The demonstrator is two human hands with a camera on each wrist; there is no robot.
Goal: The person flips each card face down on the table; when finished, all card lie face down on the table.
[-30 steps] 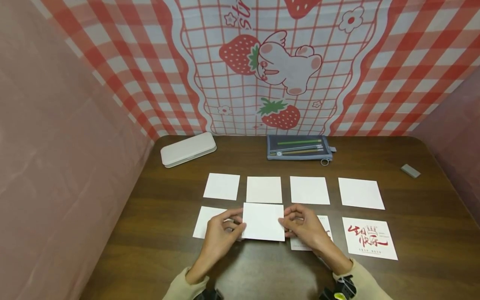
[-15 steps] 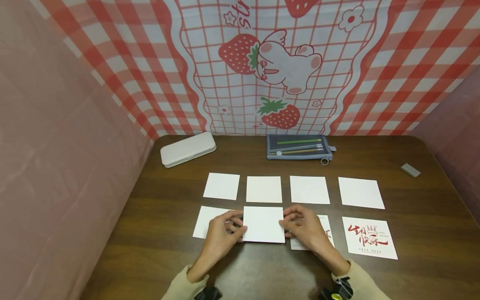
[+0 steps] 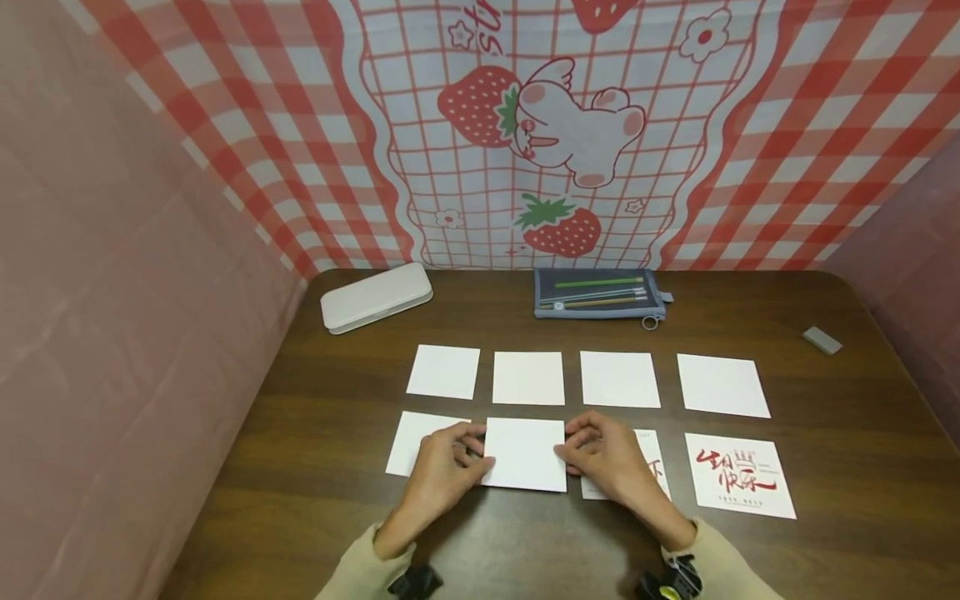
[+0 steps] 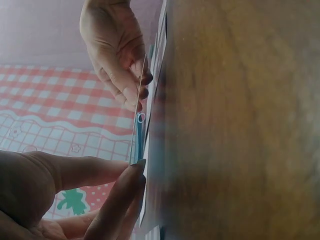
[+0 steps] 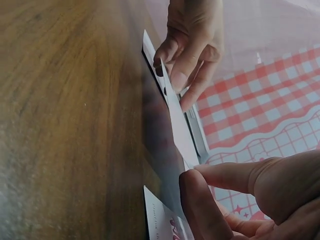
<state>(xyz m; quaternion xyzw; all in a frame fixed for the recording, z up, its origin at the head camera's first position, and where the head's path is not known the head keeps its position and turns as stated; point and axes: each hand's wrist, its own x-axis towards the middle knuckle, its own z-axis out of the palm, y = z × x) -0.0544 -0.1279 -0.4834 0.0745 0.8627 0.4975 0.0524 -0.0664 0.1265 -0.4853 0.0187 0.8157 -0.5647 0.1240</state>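
A blank white card (image 3: 525,454) hangs just above the wooden table (image 3: 345,533), in the middle of the near row. My left hand (image 3: 474,454) pinches its left edge and my right hand (image 3: 572,450) pinches its right edge. In the left wrist view the card (image 4: 140,135) shows edge-on, tilted just off the table, between my left fingertips (image 4: 131,175) and my right hand (image 4: 120,55). In the right wrist view the same card (image 5: 175,120) spans from my right fingers (image 5: 200,200) to my left hand (image 5: 192,45).
Several blank cards lie in the far row, from one (image 3: 443,372) to another (image 3: 722,386). The near row holds a card (image 3: 408,442), a half-hidden card (image 3: 651,467) and a red-lettered card (image 3: 744,476). At the back lie a white case (image 3: 377,297), a pencil pouch (image 3: 597,293) and an eraser (image 3: 821,340).
The card between my hands has sunk slightly toward the table and flattened. Both hands keep their pinch and have barely shifted.
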